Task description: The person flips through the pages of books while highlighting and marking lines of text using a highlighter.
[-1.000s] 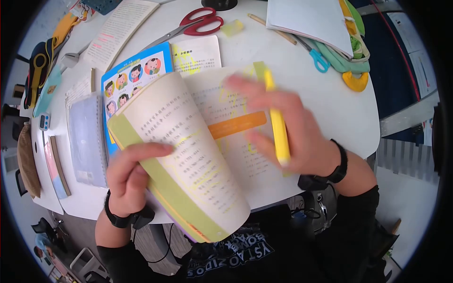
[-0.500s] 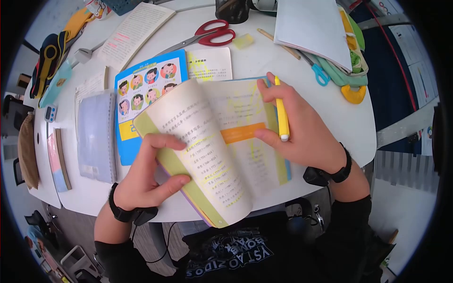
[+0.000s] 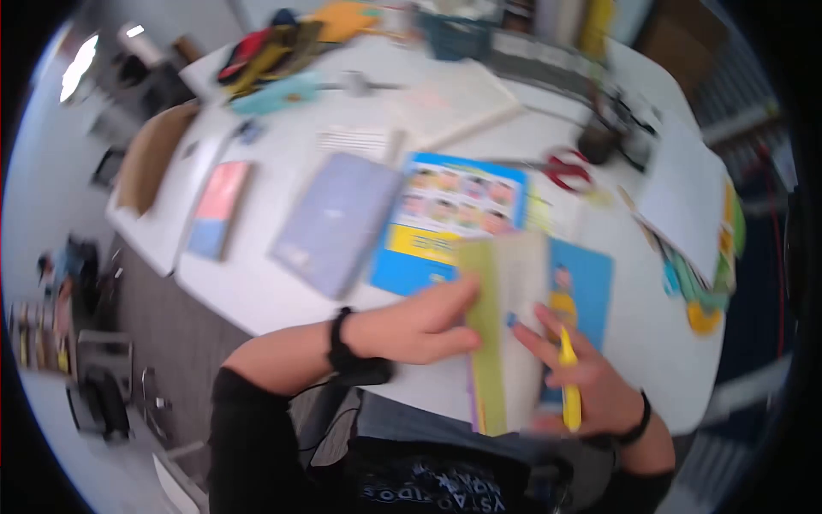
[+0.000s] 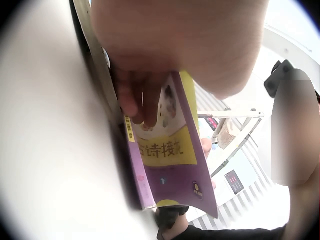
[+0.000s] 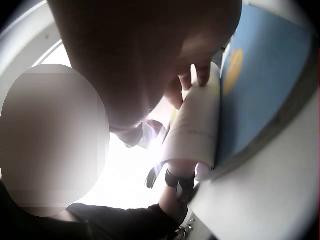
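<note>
In the head view, a book (image 3: 524, 265) with a green page edge stands partly raised near the table's front, its pages bent over. My left hand (image 3: 415, 327) grips its left side, thumb toward the pages. The left wrist view shows fingers on the purple and yellow outer cover (image 4: 172, 172). My right hand (image 3: 595, 385) holds a yellow highlighter (image 3: 569, 381) against the hand while its fingertips touch the page. In the right wrist view, the fingers rest on the curved page (image 5: 192, 132). Beside it lies a blue cover (image 3: 586, 274) with a cartoon figure.
A blue book with cartoon faces (image 3: 462, 184) lies just behind, beside a pale purple notebook (image 3: 338, 223). Red-handled scissors (image 3: 568, 170) and a dark pen holder (image 3: 599, 137) stand farther back. White papers (image 3: 681, 201) lie at right.
The head view has swung left and blurred. The book's right pages have come over toward the left, baring the blue cover. My right hand has moved closer to my left, still with the highlighter.
</note>
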### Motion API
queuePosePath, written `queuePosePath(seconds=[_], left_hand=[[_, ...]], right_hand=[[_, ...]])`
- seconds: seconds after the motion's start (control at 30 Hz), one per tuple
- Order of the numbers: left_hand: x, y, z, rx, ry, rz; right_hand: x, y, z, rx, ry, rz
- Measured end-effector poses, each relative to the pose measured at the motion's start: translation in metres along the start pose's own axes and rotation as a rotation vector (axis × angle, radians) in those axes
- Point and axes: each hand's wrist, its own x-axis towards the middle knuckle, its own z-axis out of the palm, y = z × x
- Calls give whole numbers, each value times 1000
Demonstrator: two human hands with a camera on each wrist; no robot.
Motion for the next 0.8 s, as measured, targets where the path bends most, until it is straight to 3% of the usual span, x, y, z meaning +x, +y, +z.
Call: queuePosePath(seconds=[0.03, 0.07, 0.13, 0.17, 0.2, 0.27, 0.3, 0.37, 0.4, 0.5, 0.53, 0.57, 0.6, 0.63, 0.67, 0.8], left_hand=[[3, -9, 5, 29, 30, 10], [5, 5, -1, -68, -34, -126], [13, 29, 2, -122, 36, -182], [13, 29, 3, -190, 44, -164], [13, 22, 6, -176, 53, -151], [13, 13, 6, -213, 138, -92], [11, 8, 4, -209, 145, -83], [10, 9, -5, -209, 244, -19], [10, 9, -11, -213, 246, -19], [9, 17, -27, -364, 357, 98], [10, 19, -29, -455, 355, 117], [8, 20, -41, -311, 293, 69], [5, 18, -49, -192, 208, 36], [5, 24, -49, -291, 250, -51], [4, 28, -59, -239, 170, -126], [6, 34, -55, -267, 313, -206]], right_hand=[[0, 1, 3, -30, -28, -2], [0, 7, 8, -65, -45, 11], [-5, 9, 17, 42, 94, -52], [-6, -1, 24, 119, 177, 53], [-6, 2, 25, 105, 173, 37], [-7, 15, 23, 90, 414, -51], [-8, 17, 22, 83, 409, -58], [-11, 24, 20, 248, 681, 177], [-14, 31, 17, 247, 678, 180], [-29, 62, 16, 381, 945, 287], [-29, 68, 18, 470, 957, 244], [-32, 71, 17, 542, 998, 226], [-38, 73, 14, 492, 988, 262], [-38, 71, 11, 471, 977, 280], [-34, 67, 8, 429, 1010, 345], [-31, 54, -4, 466, 1017, 402]])
